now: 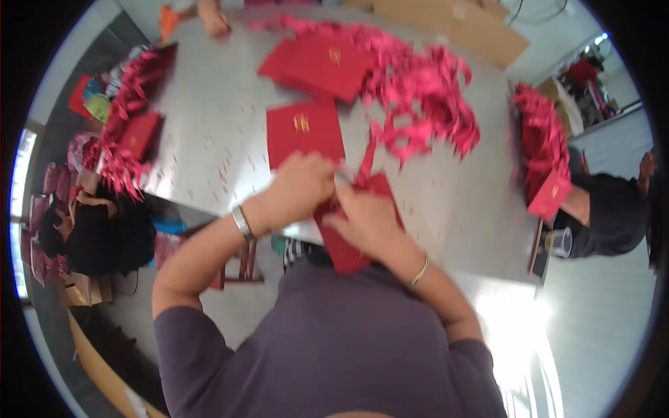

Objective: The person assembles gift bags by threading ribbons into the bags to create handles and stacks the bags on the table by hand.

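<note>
A flat red packet (347,249) is tilted at the table's near edge, in front of my body. My right hand (373,219) is closed over it, with the thumb and fingers toward its upper part. My left hand (306,187) is closed right beside, at the packet's upper left corner; whatever lies within its fingers is hidden. A strip of red ribbon (367,159) sticks up from between my hands, away from me. Just beyond my left hand lies another red packet (303,132) with a gold emblem, flat on the table.
A stack of red packets (320,66) and a tangled heap of red ribbons (432,97) cover the far part of the metal table (474,209). Co-workers sit left and right by more ribbon piles (543,132). Another person's hand (214,24) rests at the far edge.
</note>
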The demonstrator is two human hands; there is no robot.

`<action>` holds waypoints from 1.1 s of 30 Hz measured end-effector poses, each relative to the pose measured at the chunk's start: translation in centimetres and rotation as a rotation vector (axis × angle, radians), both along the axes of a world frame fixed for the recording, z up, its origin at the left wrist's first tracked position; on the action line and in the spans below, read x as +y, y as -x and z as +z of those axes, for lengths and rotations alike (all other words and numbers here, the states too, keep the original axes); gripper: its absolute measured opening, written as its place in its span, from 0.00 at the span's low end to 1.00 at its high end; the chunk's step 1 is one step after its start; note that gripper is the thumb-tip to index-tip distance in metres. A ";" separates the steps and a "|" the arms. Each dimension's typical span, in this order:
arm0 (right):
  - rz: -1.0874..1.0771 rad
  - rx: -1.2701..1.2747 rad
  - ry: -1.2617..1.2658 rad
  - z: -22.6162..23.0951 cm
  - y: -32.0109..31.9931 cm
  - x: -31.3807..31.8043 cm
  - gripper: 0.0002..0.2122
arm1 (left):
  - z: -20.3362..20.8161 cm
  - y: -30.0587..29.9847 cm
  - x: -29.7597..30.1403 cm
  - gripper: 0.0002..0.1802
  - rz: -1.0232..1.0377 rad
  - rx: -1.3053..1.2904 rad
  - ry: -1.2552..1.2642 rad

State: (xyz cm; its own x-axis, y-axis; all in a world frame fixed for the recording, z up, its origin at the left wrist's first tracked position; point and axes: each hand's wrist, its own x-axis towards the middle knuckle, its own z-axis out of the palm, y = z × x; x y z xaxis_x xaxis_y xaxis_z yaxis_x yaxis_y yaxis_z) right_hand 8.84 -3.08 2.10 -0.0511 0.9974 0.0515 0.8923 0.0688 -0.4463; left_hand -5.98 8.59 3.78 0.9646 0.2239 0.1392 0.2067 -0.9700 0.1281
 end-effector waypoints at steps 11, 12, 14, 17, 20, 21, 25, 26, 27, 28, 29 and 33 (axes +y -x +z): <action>0.008 -0.118 -0.224 -0.4 0.1 -2.1 0.23 | -2.9 2.0 3.8 0.08 0.337 -0.113 0.119; -0.011 -0.141 -0.311 0.3 0.0 -2.4 0.24 | -2.9 1.7 3.6 0.08 0.327 -0.109 0.127; -0.084 -0.083 -0.342 1.1 -0.6 -4.2 0.24 | -2.2 1.1 2.8 0.16 0.456 -0.437 0.118; -0.326 0.028 -0.395 -1.9 -2.1 -7.5 0.26 | -2.1 -0.4 2.1 0.23 0.229 -0.507 0.164; -0.292 -0.001 -0.225 -3.1 -2.9 -8.2 0.26 | -3.0 -4.2 1.8 0.18 0.116 -0.403 0.175; -0.244 -0.057 -0.207 -3.4 -3.0 -8.2 0.26 | -3.3 -5.0 2.1 0.14 0.076 -0.311 0.165; -0.224 -0.056 -0.202 -3.6 -3.4 -8.5 0.26 | -4.0 -7.0 3.3 0.07 0.034 -0.149 0.075; -0.224 -0.059 -0.208 -3.7 -3.5 -8.6 0.26 | -3.9 -7.2 3.5 0.05 0.098 -0.158 0.031; -0.225 -0.060 -0.213 -3.9 -3.7 -8.7 0.26 | -3.9 -7.4 3.7 0.03 0.162 -0.165 -0.013; -0.223 -0.049 -0.214 -3.9 -3.7 -8.7 0.26 | -4.1 -7.3 4.3 0.03 0.238 -0.171 0.000; -0.207 -0.053 -0.218 -3.9 -3.8 -8.6 0.26 | -4.4 -7.2 5.0 0.03 0.314 -0.177 0.014; -0.168 -0.063 -0.207 -3.6 -3.9 -8.3 0.27 | -5.0 -7.4 5.4 0.03 0.365 -0.228 0.037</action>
